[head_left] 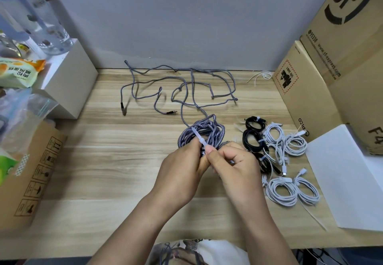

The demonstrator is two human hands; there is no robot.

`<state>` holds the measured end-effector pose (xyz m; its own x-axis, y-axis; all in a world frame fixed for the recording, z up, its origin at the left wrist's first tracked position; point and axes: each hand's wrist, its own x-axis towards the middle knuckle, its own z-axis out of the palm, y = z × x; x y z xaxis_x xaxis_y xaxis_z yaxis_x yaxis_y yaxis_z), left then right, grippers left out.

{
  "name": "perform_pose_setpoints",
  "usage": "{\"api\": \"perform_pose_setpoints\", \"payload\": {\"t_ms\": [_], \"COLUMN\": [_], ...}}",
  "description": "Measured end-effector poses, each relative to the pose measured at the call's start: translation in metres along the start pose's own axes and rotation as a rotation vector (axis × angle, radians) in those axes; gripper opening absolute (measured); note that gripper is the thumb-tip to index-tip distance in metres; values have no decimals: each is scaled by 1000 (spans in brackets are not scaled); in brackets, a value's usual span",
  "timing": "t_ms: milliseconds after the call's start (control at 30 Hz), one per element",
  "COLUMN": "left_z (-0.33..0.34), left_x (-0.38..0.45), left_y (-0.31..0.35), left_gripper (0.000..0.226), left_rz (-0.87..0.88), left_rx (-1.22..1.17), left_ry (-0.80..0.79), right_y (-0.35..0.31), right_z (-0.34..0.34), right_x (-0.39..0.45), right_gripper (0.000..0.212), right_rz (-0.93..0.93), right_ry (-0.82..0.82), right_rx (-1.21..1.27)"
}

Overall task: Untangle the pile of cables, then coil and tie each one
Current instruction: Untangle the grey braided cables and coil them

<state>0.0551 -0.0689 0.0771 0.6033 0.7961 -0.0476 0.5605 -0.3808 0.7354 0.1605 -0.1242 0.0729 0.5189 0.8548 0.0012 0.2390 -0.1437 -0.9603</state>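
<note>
Just past the middle of the wooden tabletop (pixel 103 161), the person's two hands met over a coiled bundle of grey braided cable (pixel 204 133). The left hand (pixel 182 173) curled round the near side of the coil, while the right hand (pixel 234 167) pinched the tail of a white zip tie (pixel 200 138) that crossed the bundle just beyond the fingertips. The coil lay directly ahead of both hands, touching them, and one strand ran from it toward the far edge. There a loose grey braided cable (pixel 186 82) sprawled in open loops along the back of the table, its plug ends lying toward the left. Beside the right hand, toward the right edge, sat finished bundles: black coiled cables (pixel 253 138) nearer the hands and white coiled cables (pixel 290 190) further out, each tied. Cardboard boxes (pixel 331 61) stood at the far right corner, and a white box (pixel 72 78) at the far left.
</note>
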Motion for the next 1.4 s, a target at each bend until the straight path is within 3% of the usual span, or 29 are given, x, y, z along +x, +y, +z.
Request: {"api": "perform_pose_setpoints", "payload": {"t_ms": [133, 233, 333, 433, 567, 600, 733, 800, 867, 1000, 1133, 1200, 1300, 1400], "left_z": [3, 6, 11, 15, 18, 19, 10, -1, -6, -2, -3, 2, 9, 11], "left_x": [2, -1, -2, 1, 2, 2, 3, 5, 8, 8, 4, 4, 3, 0], "left_y": [-5, -1, 0, -2, -1, -4, -13, -10, -12, -21, -15, -16, -15, -13], "left_gripper": [14, 15, 44, 49, 13, 8, 29, 7, 17, 9, 37, 40, 41, 47], "left_rz": [0, 44, 107, 112, 150, 130, 56, 63, -10, -55, 34, 23, 34, 45], "left_rx": [74, 119, 192, 255, 244, 170, -364, -545, -632, -307, 165, 351, 416, 420], "left_ry": [11, -7, -9, 17, 16, -11, -68, -67, -15, 116, 213, 171, 89, 88], "right_y": [3, 0, -2, -3, -13, -18, -35, -36, -35, -32, -26, -22, -19, -15], "right_z": [1, 4, 9, 14, 19, 19, 13, 7, 2, -5, -13, -15, -18, -26], "right_x": [2, 6, 10, 11, 2, -2, -21, -24, -24, -17, -6, 0, 4, 4], "right_gripper": [19, 35, 33, 22, 6, 5, 14, 16, 16, 24, 49, 40, 17, 18], "right_rz": [-98, -250, -285, -318, -386, -386, -259, -229, -196, -35, 144, 220, 254, 249], "right_ry": [114, 188, 214, 219, 153, 97, -166, -230, -293, -350, -393, -370, -415, -529], "right_rx": [-288, -540, -714, -626, -331, -225, 228, 344, 378, 480, 524, 499, 448, 461]}}
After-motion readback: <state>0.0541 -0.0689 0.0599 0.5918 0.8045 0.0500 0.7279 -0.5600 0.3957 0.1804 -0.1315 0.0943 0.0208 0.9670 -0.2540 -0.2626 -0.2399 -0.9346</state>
